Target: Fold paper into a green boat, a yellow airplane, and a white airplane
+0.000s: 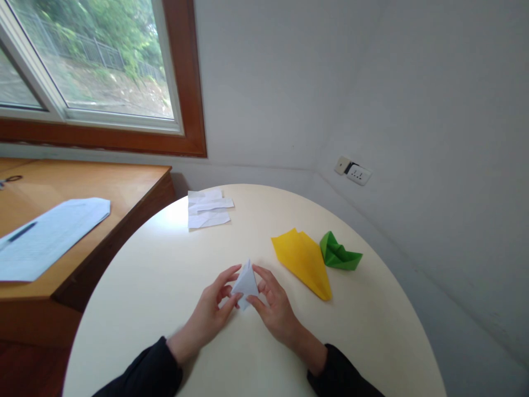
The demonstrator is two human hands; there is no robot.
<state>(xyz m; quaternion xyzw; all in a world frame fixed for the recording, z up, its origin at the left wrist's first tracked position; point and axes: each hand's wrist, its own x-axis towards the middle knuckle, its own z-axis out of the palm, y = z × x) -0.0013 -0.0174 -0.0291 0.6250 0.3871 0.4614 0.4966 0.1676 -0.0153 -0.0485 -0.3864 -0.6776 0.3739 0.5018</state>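
Observation:
A small piece of folded white paper (247,284), roughly a pointed diamond, is held between my two hands above the round table. My left hand (214,306) pinches its left side, thumb in front near the lower edge and fingers behind. On the other side, my right hand (276,306) grips it with the thumb low and the index finger near the top point. To the right lies a folded yellow paper (303,262) shaped like a kite or plane. Beside it sits a green folded paper boat (339,253).
White paper pieces (209,218) lie at the far left edge of the round cream table (144,309). A wooden desk (136,184) on the left holds a stack of papers (61,234), a pen (22,231) and scissors (12,179). A wall socket (359,174) is at right.

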